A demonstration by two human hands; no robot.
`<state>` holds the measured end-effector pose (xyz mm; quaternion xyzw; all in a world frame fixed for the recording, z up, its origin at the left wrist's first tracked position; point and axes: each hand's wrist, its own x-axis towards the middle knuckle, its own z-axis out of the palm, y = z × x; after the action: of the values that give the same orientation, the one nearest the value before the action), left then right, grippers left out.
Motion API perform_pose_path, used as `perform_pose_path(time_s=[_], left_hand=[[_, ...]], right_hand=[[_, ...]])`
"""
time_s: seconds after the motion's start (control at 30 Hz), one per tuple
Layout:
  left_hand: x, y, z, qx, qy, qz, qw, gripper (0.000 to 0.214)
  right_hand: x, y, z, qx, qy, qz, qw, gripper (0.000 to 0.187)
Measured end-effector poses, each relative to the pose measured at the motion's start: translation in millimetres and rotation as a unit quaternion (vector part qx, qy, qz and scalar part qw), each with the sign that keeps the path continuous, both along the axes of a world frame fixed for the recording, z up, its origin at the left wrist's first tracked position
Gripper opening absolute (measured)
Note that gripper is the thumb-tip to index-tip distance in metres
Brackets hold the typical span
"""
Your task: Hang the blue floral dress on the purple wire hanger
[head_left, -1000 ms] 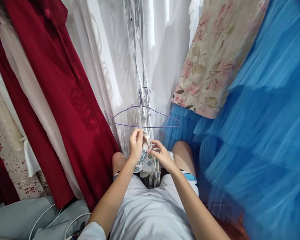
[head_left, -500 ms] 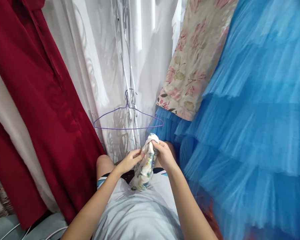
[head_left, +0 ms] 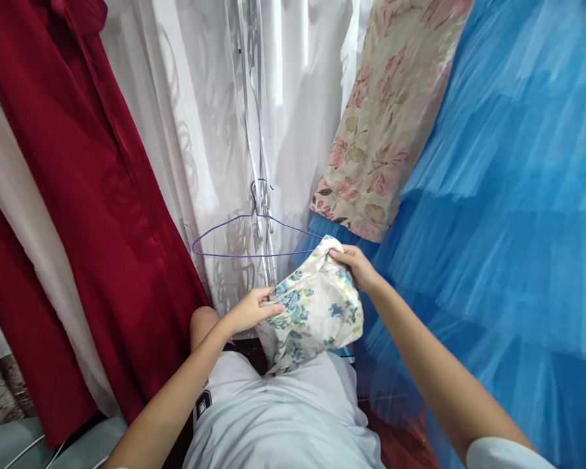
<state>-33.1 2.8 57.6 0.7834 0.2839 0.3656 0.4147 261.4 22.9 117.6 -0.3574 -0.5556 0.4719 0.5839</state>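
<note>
Between my hands is a white cloth with a blue and yellow floral print [head_left: 317, 309], stretched at a slant above my lap. My left hand [head_left: 254, 309] pinches its left edge, the thumb lying on the near side. Higher up, my right hand [head_left: 357, 266] grips the folded upper right corner. Whether the cloth is a garment I cannot tell. Just beyond it a thin purple hanger [head_left: 224, 255] hangs bare; the cloth's top corner covers its right end.
A long red garment [head_left: 107, 195] hangs on the left. White curtains [head_left: 303, 117] form the back, with silvery straps [head_left: 254, 124] running down. At right hang a beige floral garment [head_left: 371, 143] and a tiered blue tulle skirt [head_left: 493, 247]. White cables [head_left: 27, 451] lie lower left.
My right hand has moved right and up, away from my left hand. The bunched cloth has spread out between them, showing its print. The view has shifted slightly.
</note>
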Motion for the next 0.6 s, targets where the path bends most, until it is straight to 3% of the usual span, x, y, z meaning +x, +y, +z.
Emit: perform_pose_path(time_s=[0.13, 0.23, 0.43, 0.6], left_hand=[[-22, 7, -1.5, 0.084, 0.058, 0.099, 0.99, 0.031], [-37, 12, -2.3, 0.116, 0.059, 0.141, 0.981, 0.038], [-60, 16, 18.1, 0.234, 0.061, 0.21, 0.947, 0.044], [-106, 25, 29.3, 0.322, 0.194, 0.245, 0.894, 0.034]], right_hand=[[32, 39, 16.0, 0.035, 0.031, -0.065, 0.997, 0.03], [34, 66, 26.2, 0.05, 0.031, -0.072, 0.996, 0.031], [-17, 110, 58.7, 0.046, -0.045, -0.037, 0.997, 0.036], [-52, 112, 70.8, -0.009, -0.13, 0.04, 0.991, 0.043]])
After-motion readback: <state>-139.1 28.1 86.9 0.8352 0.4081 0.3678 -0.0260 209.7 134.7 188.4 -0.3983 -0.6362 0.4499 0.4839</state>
